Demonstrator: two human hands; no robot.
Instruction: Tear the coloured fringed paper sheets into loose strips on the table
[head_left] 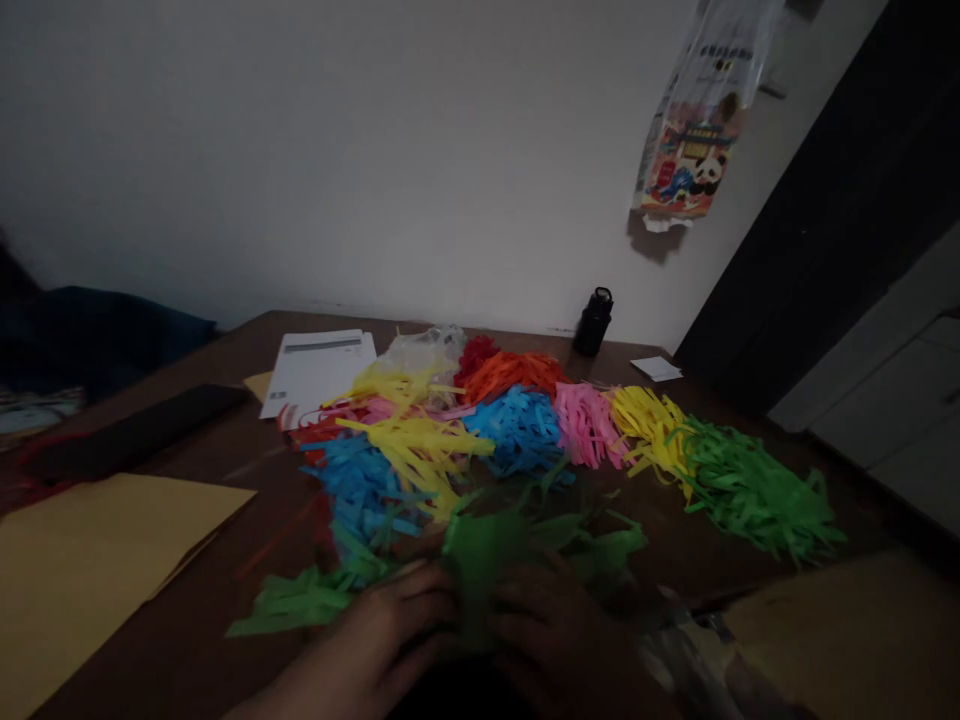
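At the near edge of the table, my left hand (409, 625) and my right hand (544, 620) face each other with curled fingers, closed on a green fringed paper piece (487, 545). The dim light and blur hide the fingertips. Loose green paper strips (300, 598) lie left of my left hand. Just beyond my hands are blue fringed strips (364, 490) and a yellow fringed bunch (420, 450). A row of fringed paper runs behind and to the right: orange (514, 375), blue (517, 425), pink (589, 422), yellow (649, 425) and green (757, 490).
Tan paper sheets (112, 560) lie at the left, near a long black object (142, 430). A white printed envelope or sheet (319, 370), a clear plastic bag (427, 350) and a black bottle (594, 322) are at the back. Crumpled plastic (690, 650) is near right.
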